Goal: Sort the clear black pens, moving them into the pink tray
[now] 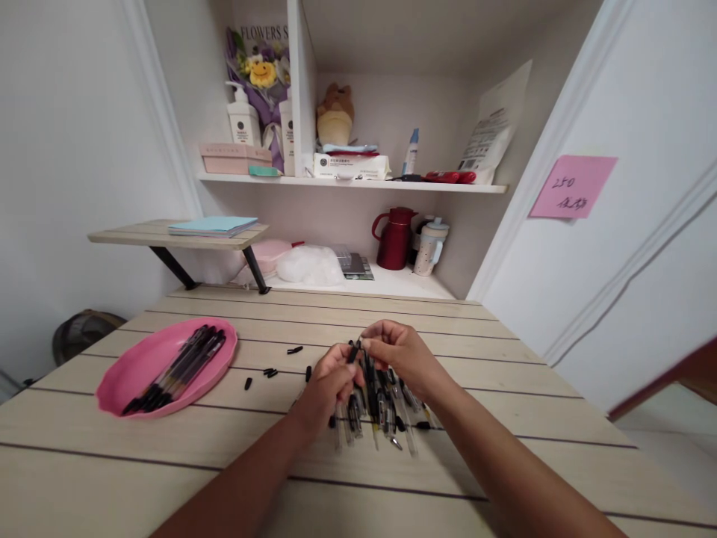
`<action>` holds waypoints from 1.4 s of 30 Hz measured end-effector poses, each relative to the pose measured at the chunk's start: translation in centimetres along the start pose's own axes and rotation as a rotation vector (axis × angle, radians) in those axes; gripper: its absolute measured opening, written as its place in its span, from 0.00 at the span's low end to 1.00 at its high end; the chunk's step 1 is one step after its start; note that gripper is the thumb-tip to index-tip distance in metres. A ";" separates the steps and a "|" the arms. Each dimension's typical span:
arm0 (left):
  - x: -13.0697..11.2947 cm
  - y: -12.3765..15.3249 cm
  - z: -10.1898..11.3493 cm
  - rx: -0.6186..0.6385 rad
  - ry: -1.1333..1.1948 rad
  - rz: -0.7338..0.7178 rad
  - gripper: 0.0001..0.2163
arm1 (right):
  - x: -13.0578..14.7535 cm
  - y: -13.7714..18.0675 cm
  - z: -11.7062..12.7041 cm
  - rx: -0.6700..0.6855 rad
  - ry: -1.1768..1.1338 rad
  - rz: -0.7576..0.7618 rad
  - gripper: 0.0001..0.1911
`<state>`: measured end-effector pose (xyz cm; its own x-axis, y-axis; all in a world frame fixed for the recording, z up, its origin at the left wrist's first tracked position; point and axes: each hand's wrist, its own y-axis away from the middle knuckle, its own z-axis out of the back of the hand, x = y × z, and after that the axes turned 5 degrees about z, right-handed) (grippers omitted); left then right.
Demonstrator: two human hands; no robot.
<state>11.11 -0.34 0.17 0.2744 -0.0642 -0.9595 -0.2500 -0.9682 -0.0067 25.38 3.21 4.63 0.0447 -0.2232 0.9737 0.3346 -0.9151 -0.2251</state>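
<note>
My left hand (pixel 336 375) is closed around a short black pen part (pixel 354 351), which looks like a rubber grip. Right at its upper end, my right hand (pixel 399 350) pinches a small pale piece that looks like a pen tip; the fingers hide most of it. Under both hands lies a loose heap of pen parts (pixel 386 403): clear barrels, refills, black caps and grips. To the left, a pink oval tray (pixel 115 373) holds several assembled black gel pens (pixel 182 366), lying side by side at a slant.
Small black pen pieces (pixel 269 372) lie scattered between tray and heap. A raised wooden shelf (pixel 134 233) on black legs bears blue paper (pixel 213 226). Behind the table stand a red jug (pixel 395 239), a cream tumbler (pixel 430 246) and a white plastic bag (pixel 311 266).
</note>
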 end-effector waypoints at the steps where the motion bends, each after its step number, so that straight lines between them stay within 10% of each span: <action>1: -0.1 0.0 0.1 -0.005 0.018 -0.005 0.10 | 0.0 0.0 0.0 -0.006 -0.043 -0.010 0.09; 27: -0.4 0.0 0.1 -0.052 0.184 0.057 0.11 | -1.2 -0.3 0.0 -0.009 -0.534 -0.175 0.10; 42: -0.5 0.1 -0.1 -0.067 0.019 0.011 0.12 | -1.0 -0.2 -0.3 -0.056 -0.379 -0.141 0.14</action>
<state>11.02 -0.43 0.66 0.2901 -0.0788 -0.9537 -0.1907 -0.9814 0.0230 24.93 3.52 3.72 0.3492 0.0355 0.9364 0.3113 -0.9469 -0.0802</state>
